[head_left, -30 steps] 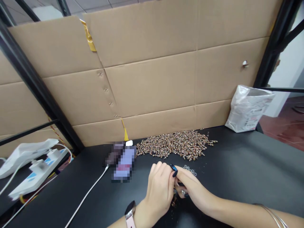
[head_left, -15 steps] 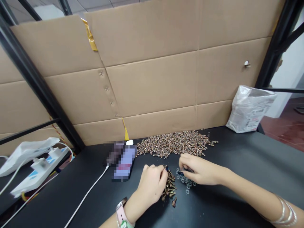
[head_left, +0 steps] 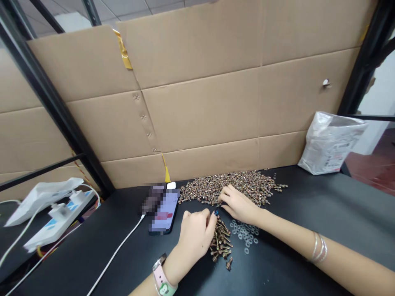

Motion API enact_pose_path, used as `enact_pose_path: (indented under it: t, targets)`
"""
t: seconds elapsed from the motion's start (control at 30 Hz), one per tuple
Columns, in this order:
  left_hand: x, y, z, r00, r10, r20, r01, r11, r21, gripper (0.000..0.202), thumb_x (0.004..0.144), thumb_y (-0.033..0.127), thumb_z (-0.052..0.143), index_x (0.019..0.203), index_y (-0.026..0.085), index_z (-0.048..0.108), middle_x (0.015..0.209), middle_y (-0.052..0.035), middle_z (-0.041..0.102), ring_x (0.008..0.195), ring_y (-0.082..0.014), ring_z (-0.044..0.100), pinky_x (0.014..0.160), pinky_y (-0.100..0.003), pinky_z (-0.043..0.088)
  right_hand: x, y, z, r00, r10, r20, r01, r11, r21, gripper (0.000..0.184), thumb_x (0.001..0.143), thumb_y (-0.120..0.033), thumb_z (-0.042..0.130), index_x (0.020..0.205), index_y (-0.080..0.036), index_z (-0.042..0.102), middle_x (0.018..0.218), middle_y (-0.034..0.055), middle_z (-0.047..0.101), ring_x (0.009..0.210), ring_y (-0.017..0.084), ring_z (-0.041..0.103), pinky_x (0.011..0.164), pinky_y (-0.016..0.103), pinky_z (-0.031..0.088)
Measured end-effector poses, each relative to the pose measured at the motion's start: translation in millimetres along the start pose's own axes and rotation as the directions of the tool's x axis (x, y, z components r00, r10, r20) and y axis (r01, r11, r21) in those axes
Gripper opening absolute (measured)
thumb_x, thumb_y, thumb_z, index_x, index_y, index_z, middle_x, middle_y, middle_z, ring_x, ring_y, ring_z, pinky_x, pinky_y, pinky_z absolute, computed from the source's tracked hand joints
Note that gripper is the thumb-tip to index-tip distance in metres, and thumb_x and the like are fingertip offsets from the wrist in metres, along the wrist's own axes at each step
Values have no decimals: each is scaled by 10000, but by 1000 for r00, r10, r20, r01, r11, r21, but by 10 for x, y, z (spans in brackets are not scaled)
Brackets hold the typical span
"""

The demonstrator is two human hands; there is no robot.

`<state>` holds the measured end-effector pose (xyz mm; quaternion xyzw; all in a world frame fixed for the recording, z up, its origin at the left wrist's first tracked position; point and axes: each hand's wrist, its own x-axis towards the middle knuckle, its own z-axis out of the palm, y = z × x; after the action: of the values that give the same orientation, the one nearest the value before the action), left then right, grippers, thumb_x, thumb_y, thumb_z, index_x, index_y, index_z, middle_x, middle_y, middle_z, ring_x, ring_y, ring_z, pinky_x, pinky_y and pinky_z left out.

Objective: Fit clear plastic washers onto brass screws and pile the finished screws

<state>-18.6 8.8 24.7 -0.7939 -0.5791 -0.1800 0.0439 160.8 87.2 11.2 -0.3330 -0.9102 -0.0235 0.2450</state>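
My left hand [head_left: 197, 232] is closed, thumb against its curled fingers, beside a small heap of brass-coloured screws [head_left: 221, 242]. Whatever lies in its pinch is hidden by the fingers. Just up and to the right, my right hand [head_left: 239, 204] has thumb and forefinger drawn together over the front edge of a large pile of screws [head_left: 203, 187]. Too little shows between those fingertips to name. Loose grey flat washers [head_left: 245, 233] lie below the right wrist. One screw [head_left: 228, 263] sits apart, in front of the small heap.
A phone [head_left: 165, 211] and a dark blurred item [head_left: 151, 199] with a white cable [head_left: 120, 257] lie left of my hands. A power strip [head_left: 58, 220] is farther left. Cardboard [head_left: 200, 111] stands behind the black table [head_left: 262, 271]; a plastic bag [head_left: 328, 144] is at the back right.
My right hand has left the washers, moving up and left toward my left hand and uncovering more of them. The left hand stays by the small heap, closed. The view has shifted slightly.
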Motion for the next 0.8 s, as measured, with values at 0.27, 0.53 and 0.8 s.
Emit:
enact_pose_path:
  t: [0.27,0.53,0.8]
  targets:
    - [0,9,-3,1000,-2,-29,-2,991,-137,312,931,294,328,657,188,431,579,35,542,541,-128,503,637,-277,274,-111,-37,-63,996,73,-41,-58,958,282,134,817,-96,481,917,-178,516,863,56,555,804,184,490,744,329,438]
    - [-45,80,-55,992,127,8,-118,946,-303,172,918,322,404,812,199,462,639,56,547,588,-127,464,707,-290,293,-207,-259,-260,883,381,275,-396,290,871,235,804,-274,534,987,-149,612,759,17,598,677,130,545,632,264,429]
    - [-41,78,-70,971,234,-37,-237,958,-163,240,878,408,494,791,193,433,762,24,538,676,-154,436,659,-290,275,-308,-473,-269,869,332,366,-391,9,920,218,748,-342,653,797,-157,549,718,1,575,655,114,537,585,226,397]
